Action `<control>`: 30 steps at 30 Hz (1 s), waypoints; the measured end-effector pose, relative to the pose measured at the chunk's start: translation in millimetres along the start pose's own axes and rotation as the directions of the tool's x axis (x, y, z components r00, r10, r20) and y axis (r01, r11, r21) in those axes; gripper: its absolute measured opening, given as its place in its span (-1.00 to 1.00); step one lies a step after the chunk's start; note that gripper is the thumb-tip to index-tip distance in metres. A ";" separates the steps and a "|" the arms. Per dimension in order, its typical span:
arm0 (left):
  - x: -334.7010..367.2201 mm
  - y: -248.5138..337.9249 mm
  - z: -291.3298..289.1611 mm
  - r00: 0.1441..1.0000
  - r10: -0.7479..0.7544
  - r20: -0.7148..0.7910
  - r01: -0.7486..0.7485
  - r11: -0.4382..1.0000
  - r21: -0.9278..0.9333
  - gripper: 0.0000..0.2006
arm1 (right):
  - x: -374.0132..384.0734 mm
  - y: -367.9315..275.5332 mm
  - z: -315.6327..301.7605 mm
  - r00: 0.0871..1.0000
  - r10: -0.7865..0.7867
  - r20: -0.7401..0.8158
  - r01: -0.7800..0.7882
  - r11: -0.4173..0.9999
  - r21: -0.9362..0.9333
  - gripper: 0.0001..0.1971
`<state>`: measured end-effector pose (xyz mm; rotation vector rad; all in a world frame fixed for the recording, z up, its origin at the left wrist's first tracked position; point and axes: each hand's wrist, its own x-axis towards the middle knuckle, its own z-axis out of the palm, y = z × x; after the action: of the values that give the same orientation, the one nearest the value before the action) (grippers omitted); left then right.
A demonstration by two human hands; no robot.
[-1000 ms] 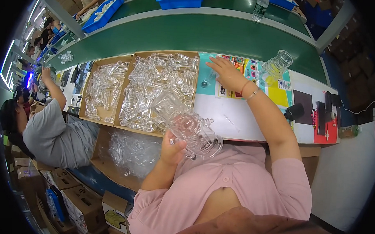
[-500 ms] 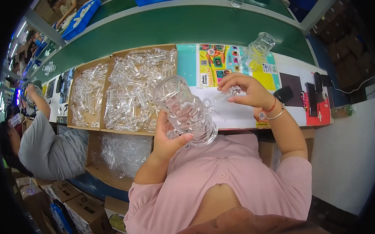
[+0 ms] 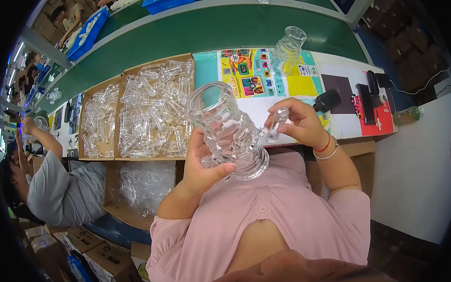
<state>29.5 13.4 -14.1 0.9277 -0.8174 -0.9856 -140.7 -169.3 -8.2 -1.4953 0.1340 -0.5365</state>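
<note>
Ribbed clear glass vessel (image 3: 225, 128) held aslant before the chest, wide mouth up and to the left, base down and to the right. Small clear glass piece (image 3: 280, 119) held just beside its right flank; contact between the two cannot be told, glass against glass.

Risks, as judged: vessel could be dropped if the one-handed grip slips on smooth glass; chipping could be caused by a hard knock from the small piece.

Vessel lies within and above the left hand (image 3: 202, 162), its lower left side gripped, thumb across the front. Small piece pinched between thumb and fingers of the right hand (image 3: 303, 125).

Farther out: white-covered surface (image 3: 343, 124); second glass vessel (image 3: 289, 48) stood beyond the right hand; cardboard trays (image 3: 120, 107), filled with small glass pieces, set to the left.
</note>
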 end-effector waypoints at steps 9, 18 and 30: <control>4.4 0.9 4.5 0.999 0.024 0.043 -0.027 0.996 0.087 -0.20 | -15.1 -0.7 7.6 1.000 0.016 0.011 -0.014 0.989 -0.149 -0.62; 1.8 1.3 5.1 0.999 -0.013 0.035 0.011 0.997 0.074 -0.20 | -19.6 -1.7 10.3 0.998 -0.055 -0.010 0.050 0.954 -0.295 -0.59; 0.6 -6.0 -0.5 0.980 -0.117 0.160 0.123 0.992 -0.027 -0.21 | -18.0 -18.3 12.5 0.992 -0.032 0.124 0.083 0.899 -0.431 -0.45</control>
<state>28.2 11.5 -19.6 0.8829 -0.8810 -1.1875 -156.1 -150.1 6.3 -1.9704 0.1263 -0.4857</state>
